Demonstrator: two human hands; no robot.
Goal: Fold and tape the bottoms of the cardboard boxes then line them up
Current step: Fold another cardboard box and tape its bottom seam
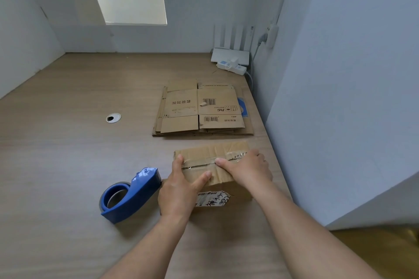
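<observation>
A pale wooden bench (68, 165) fills most of the frame, with grey walls behind it and at the right. Right of centre, towards the back, lies a stack of flattened cardboard (181, 106), printed side up with barcodes showing. Just in front of it, near the right edge of the bench, stands the box (199, 153), its folded flaps facing up and a strip of clear tape running along the seam. A torn label shows on its near side. Just left of the box a blue tape dispenser (131, 192) lies on the bench.

The left grip (179, 190), a bare hand, holds the box's near left corner, fingers along the side and thumb over the top. The right grip (247, 170) holds the right end, thumb pressing the tape and fingers bent over the far edge.

A white power strip (231, 67) sits in the upper right corner. A round cable hole (113, 118) is left of centre.
</observation>
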